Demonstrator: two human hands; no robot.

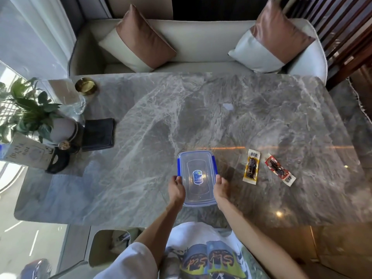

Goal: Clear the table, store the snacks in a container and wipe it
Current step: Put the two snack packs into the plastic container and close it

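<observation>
Head view: left hand and right hand each clasp a long side of the clear rectangular plastic container with blue clip-on lid latches, near the front edge of the grey veined marble table. Lid is on and the latches look shut. Container looks empty, though glare makes that hard to confirm.

Risks: the polished stone is slick, so the box may skate when the latches are popped one-handed. A stiff latch could snap free and jolt the lid off the near edge.

The yellow-edged flat foil snack packet and the red-edged flat foil snack packet lie just right of the box, slightly apart, both still on the table. They are thin and glossy, so hard to pinch off a smooth top and likely to slide.

The dark folded cloth, soft and matte, sits far left beside a potted green plant. Reaching for it could knock the round brass ashtray or the clear glass piece next to it.
</observation>
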